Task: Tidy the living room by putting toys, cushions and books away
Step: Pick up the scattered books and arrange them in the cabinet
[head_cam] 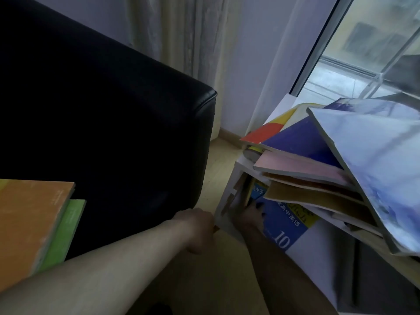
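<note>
Books: one blue book (281, 226), cover marked 10, stands tilted in the upper compartment of a white shelf (238, 167), just right of my right-hand fingers. Right hand (250, 218) reaches into that compartment; its fingers (255, 208) lie against the book's left edge, in shadow, and I cannot tell whether they pinch the cover or only press it. Left hand (196, 229) sits at the shelf's outer left wall; its fingers are hidden behind that wall, so their state is not readable either, though I judge they steady the unit.

Step in hand, by my judgement: seating the blue book among those already shelved. Next move calls for pushing it upright and fully in, with the left hand bracing the shelf.

Other items:
- Loose pile on the shelf top (313, 160), above and right of the right fingers: red-and-yellow, purple, pink and tan books, fanned and overhanging the front edge.
- Large pale blue book (375, 169), topmost, sloping down over the pile; likely to slide if the shelf is jolted.
- Orange book (31, 223) over a green book (66, 230), far left of the left fingers, not yet put away.
- Black sofa (102, 110), beyond the left hand, leaving a narrow strip of floor (218, 178) beside the shelf.
- Curtain (181, 30) and window (368, 42) behind.
</note>
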The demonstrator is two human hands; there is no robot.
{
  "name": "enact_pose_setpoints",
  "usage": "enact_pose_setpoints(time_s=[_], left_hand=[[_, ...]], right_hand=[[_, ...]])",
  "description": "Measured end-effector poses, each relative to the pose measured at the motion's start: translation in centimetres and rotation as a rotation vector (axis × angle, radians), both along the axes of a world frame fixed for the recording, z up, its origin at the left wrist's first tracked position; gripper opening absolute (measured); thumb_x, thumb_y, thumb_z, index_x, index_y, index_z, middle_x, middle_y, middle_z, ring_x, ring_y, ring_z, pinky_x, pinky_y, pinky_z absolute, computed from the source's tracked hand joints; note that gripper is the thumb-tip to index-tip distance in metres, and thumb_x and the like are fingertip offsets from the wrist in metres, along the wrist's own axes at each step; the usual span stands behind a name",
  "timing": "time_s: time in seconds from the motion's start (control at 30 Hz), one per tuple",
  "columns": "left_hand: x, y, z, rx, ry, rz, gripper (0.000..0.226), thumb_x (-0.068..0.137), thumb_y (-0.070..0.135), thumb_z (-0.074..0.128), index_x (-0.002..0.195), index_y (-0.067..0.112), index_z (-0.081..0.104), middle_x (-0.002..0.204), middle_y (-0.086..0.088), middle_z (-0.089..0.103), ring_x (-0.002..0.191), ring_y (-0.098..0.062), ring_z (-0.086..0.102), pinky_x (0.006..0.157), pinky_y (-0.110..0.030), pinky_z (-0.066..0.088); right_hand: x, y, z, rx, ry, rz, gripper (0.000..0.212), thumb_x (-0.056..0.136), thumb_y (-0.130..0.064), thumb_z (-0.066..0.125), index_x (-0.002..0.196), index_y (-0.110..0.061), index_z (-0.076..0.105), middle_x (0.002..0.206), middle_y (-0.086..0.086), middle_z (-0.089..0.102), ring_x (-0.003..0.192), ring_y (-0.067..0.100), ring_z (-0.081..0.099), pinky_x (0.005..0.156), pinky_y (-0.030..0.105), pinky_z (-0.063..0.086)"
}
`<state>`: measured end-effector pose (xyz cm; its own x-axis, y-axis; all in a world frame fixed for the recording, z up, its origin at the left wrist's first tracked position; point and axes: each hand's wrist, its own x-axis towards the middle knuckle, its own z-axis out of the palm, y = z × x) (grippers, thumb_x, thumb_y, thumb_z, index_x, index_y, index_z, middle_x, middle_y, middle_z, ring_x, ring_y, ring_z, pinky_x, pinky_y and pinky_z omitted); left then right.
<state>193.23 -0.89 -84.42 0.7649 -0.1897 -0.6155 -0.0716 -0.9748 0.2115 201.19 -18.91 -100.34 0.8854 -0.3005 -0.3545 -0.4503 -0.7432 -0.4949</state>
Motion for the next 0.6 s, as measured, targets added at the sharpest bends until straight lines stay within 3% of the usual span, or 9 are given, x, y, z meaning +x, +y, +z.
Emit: enact_pose_setpoints(time_s=[0.1, 0.23, 0.37, 0.5, 0.6], left_hand=[[0.4, 0.8, -0.6, -0.008, -0.033, 0.026, 0.027, 0.1, 0.027, 0.061, 0.126, 0.022, 0.064, 0.115, 0.0, 0.067, 0.098, -0.015, 0.069, 0.078, -0.027, 0.058], [0.4, 0.3, -0.9, 0.022, -0.017, -0.018, 0.026, 0.1, 0.023, 0.061, 0.125, 0.021, 0.064, 0.112, 0.0, 0.067, 0.095, -0.015, 0.069, 0.073, -0.025, 0.056], [-0.4, -2.1, 0.5, -0.018, 0.002, -0.106, 0.019, 0.099, 0.023, 0.059, 0.117, 0.018, 0.062, 0.106, -0.001, 0.065, 0.085, -0.016, 0.065, 0.066, -0.026, 0.05], [-1.1, -4.3, 2.0, -0.085, -0.011, -0.103, 0.025, 0.101, 0.029, 0.058, 0.123, 0.018, 0.057, 0.113, -0.006, 0.062, 0.094, -0.019, 0.064, 0.082, -0.031, 0.057], [-1.6, -6.0, 2.7, -0.135, 0.05, -0.071, 0.027, 0.1, 0.027, 0.058, 0.121, 0.01, 0.061, 0.105, -0.008, 0.065, 0.086, -0.018, 0.062, 0.069, -0.028, 0.05]], right_hand=[[0.1, -1.2, -0.5, -0.058, 0.03, -0.066, 0.079, 0.087, -0.059, 0.059, 0.149, -0.017, 0.035, 0.156, 0.015, 0.023, 0.136, 0.046, 0.034, 0.106, 0.063, 0.04], [-1.6, -2.8, 1.0, -0.15, -0.001, -0.119, 0.031, 0.1, -0.024, 0.054, 0.125, -0.006, 0.06, 0.128, 0.017, 0.062, 0.118, 0.032, 0.06, 0.1, 0.042, 0.049], [-4.8, -5.8, 3.5, -0.192, -0.015, -0.145, 0.026, 0.102, -0.015, 0.049, 0.123, -0.005, 0.062, 0.127, 0.016, 0.064, 0.119, 0.031, 0.06, 0.099, 0.038, 0.048], [-9.7, -8.0, 3.9, -0.158, 0.084, -0.101, 0.031, 0.103, -0.018, 0.052, 0.132, -0.009, 0.058, 0.13, 0.013, 0.062, 0.121, 0.028, 0.059, 0.101, 0.035, 0.048], [-13.8, -7.9, 3.9, -0.176, 0.043, -0.129, 0.03, 0.099, -0.014, 0.054, 0.129, -0.015, 0.058, 0.125, 0.008, 0.063, 0.114, 0.023, 0.061, 0.094, 0.033, 0.051]])
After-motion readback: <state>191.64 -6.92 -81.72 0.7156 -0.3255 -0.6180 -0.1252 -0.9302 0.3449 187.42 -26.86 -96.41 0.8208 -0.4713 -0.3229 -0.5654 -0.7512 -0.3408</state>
